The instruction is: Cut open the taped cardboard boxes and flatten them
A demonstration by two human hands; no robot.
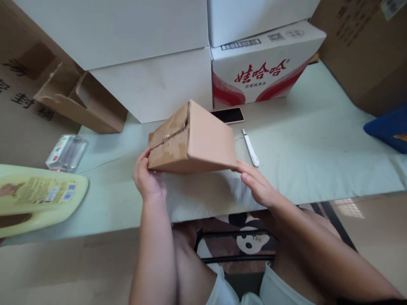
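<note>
A small brown cardboard box (197, 140) stands tilted on the pale green table cover (302, 161), its torn taped end facing left. My left hand (146, 180) grips the box's lower left corner, fingers curled against it. My right hand (257, 184) lies with fingers stretched flat, their tips touching the box's lower right edge. A white pen-like tool (250, 147) lies just right of the box. A dark phone (227, 115) lies flat behind it.
White cartons (152, 80) and a red-printed carton (263, 63) are stacked at the back. An open brown box (79, 99) sits back left. A yellow bottle (38, 197) and a clear packet (66, 152) lie at left. A blue object (389, 127) is at right.
</note>
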